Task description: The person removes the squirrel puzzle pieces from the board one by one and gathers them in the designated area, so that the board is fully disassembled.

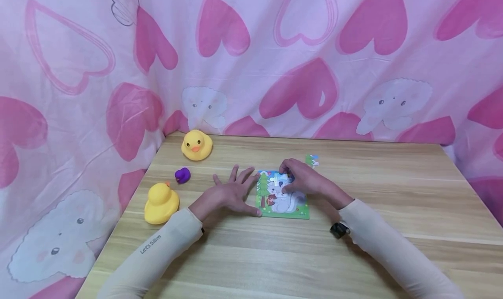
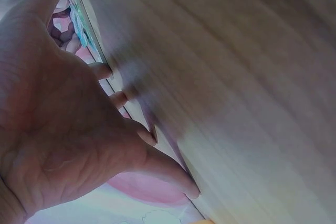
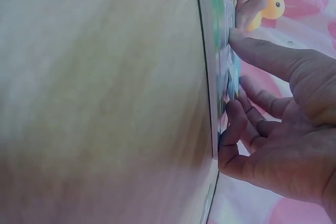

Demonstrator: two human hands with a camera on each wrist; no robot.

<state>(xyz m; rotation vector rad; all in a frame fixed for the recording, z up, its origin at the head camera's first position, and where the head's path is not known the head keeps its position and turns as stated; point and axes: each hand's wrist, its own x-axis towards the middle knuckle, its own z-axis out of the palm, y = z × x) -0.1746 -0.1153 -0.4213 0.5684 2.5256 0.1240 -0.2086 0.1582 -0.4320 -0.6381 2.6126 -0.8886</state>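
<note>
We saw a thin, colourful, four-sided jigsaw picture (image 1: 284, 204) of a pale squirrel lying flat between the hands, its long axis unclear from our slanted view. The left hand (image 1: 232, 196) was spread wide, gripping nothing, thumb at the near left corner, while the right hand (image 1: 301, 178) bent over the far part, and whether it pinched a piece we could not tell. A small green, blue and white loose jigsaw piece (image 1: 310, 160) lay just beyond the right hand, the nearer one.
</note>
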